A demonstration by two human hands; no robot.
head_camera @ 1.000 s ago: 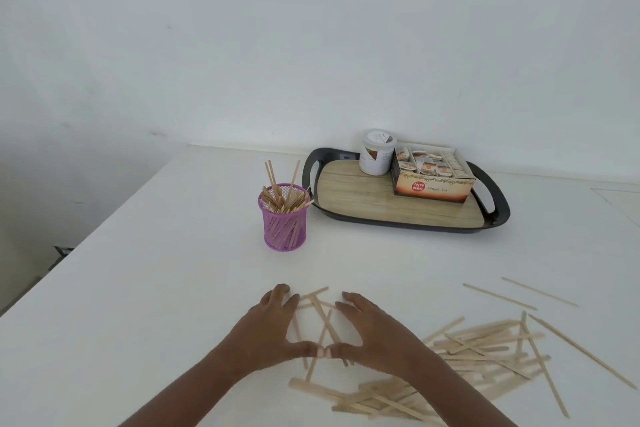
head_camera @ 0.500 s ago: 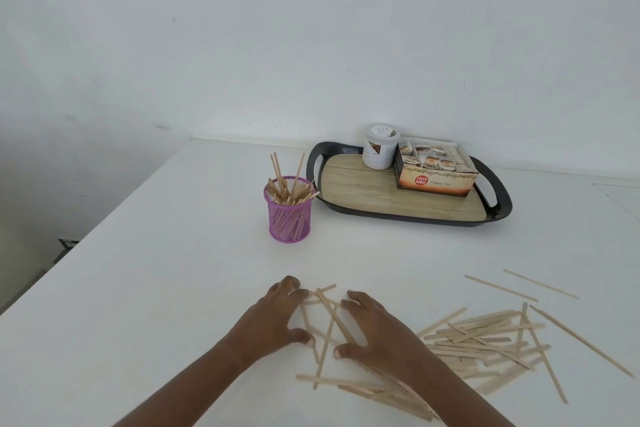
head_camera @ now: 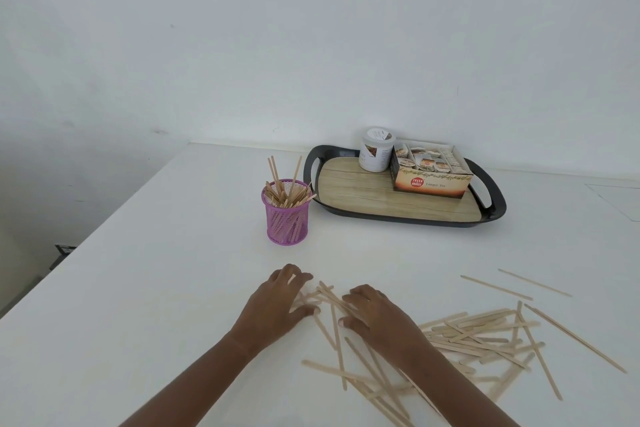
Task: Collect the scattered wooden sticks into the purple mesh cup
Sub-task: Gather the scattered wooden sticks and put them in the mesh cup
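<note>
Lower centre: left hand and right hand press relaxed fingers on wooden sticks; judged light, stiff, best pinched mid-length.

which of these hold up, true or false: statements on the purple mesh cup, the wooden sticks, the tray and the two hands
1. The purple mesh cup holds some wooden sticks. True.
2. The cup stands on the black-rimmed wood-pattern tray. False: it stands on the white table, left of the tray.
3. The left hand and right hand both lie on loose sticks. True.
4. The tray carries nothing. False: a white jar and a ginger tea box sit on it.
5. Every stick is in the cup. False: many lie scattered on the table.
</note>
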